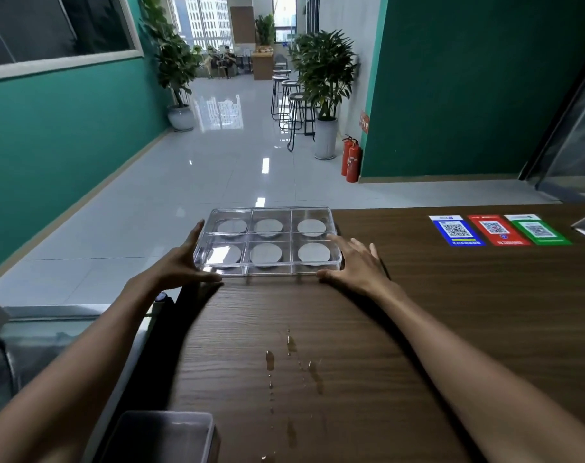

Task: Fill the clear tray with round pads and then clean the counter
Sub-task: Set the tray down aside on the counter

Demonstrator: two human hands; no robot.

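Note:
A clear tray [268, 270] with several compartments sits at the far left corner of the wooden counter [435, 312]. Each compartment holds a round grey pad [265, 253]. My left hand [184, 262] lies along the tray's left side, fingers straight and thumb against its near edge. My right hand [354, 262] lies against the tray's right side, fingers straight and spread, thumb at the near right corner. Drops and streaks of spilled liquid [289, 369] lie on the counter nearer to me.
An empty translucent container [170, 436] stands at the counter's near left edge. Three QR code stickers [498, 229] lie flat at the far right. The counter ends just behind and left of the tray, with tiled floor beyond.

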